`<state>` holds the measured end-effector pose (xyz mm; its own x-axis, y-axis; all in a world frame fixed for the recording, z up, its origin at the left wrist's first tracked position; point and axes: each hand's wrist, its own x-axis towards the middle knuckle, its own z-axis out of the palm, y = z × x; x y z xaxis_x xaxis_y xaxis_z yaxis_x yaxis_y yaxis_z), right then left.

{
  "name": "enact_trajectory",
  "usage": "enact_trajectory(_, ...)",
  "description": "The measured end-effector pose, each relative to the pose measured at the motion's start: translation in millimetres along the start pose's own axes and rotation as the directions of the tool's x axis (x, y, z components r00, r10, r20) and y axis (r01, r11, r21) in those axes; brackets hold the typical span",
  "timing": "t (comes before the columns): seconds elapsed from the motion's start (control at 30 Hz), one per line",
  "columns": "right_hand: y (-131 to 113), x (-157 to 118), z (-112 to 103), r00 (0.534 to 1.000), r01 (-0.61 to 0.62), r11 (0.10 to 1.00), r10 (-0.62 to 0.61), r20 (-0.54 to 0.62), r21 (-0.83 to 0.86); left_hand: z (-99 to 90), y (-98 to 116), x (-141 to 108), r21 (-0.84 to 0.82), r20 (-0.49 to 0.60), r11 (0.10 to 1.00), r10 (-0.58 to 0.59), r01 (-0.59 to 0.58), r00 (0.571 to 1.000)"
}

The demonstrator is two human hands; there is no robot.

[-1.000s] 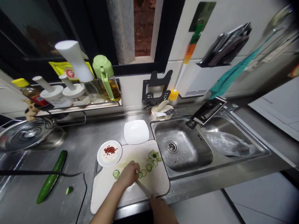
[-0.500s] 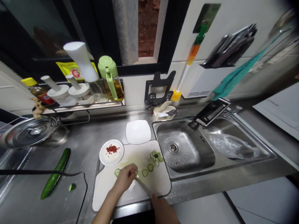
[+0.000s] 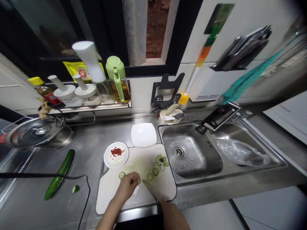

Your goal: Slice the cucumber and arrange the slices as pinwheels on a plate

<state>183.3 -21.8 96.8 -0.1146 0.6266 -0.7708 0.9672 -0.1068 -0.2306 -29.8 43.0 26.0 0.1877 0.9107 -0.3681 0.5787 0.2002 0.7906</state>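
Observation:
A pale cutting board (image 3: 112, 191) lies on the counter with cucumber slices on it. My left hand (image 3: 128, 185) is over its middle, fingers pinched around a thin cucumber slice (image 3: 138, 181), partly hidden by the fingertips. At the board's front edge, my right hand (image 3: 174, 214) grips a knife (image 3: 150, 190); its handle is mostly hidden and its blade lies low over the board, the tip just right of my left fingertips. Several slices trail right toward an overlapping cluster (image 3: 161, 159). One slice (image 3: 122, 175) sits alone on the left.
A white plate with red bits (image 3: 116, 161) overlaps the board's upper left; a white square dish (image 3: 144, 135) stands behind. Left are a whole cucumber (image 3: 57, 179), a cucumber end (image 3: 76, 189) and a black cord (image 3: 43, 175). A double sink (image 3: 192, 156) adjoins the board's right side.
The knife tip has drawn slightly right, opening a small gap from my left fingers. My left hand has shifted a little down and left on the board. The view has shifted slightly.

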Motion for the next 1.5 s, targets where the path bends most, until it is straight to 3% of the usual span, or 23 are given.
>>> enact_trajectory(0.17,-1.7,-1.4,-3.7,1.0,-0.002,1.0,0.002,0.004,-0.001,0.3,2.2,4.4,0.093,0.027,0.987,0.127,-0.129,0.992)
enact_trajectory(0.3,1.2,3.0,2.2,1.0,0.016,1.0,-0.016,-0.017,0.013,8.0,2.2,3.8,0.096,-0.085,0.995,0.007,0.002,0.996)
enact_trajectory(0.43,5.0,6.3,7.3,1.0,0.019,1.0,-0.019,-0.023,0.008,14.1,0.0,-1.6,0.033,-0.202,0.993,-0.105,0.114,0.974)
enact_trajectory(0.7,3.4,10.8,14.4,0.999,0.005,1.0,-0.006,-0.041,-0.017,18.1,4.9,-4.7,0.045,-0.297,0.971,-0.21,0.233,0.932)
enact_trajectory(0.97,-8.1,19.9,23.1,0.999,0.014,0.999,-0.015,-0.032,-0.046,18.3,4.9,-3.3,0.02,-0.305,0.965,-0.242,0.26,0.921)
enact_trajectory(1.5,-7.4,28.3,31.7,0.999,0.032,0.998,-0.033,-0.026,-0.06,18.2,5.1,-0.4,0.05,-0.306,0.958,-0.253,0.281,0.918)
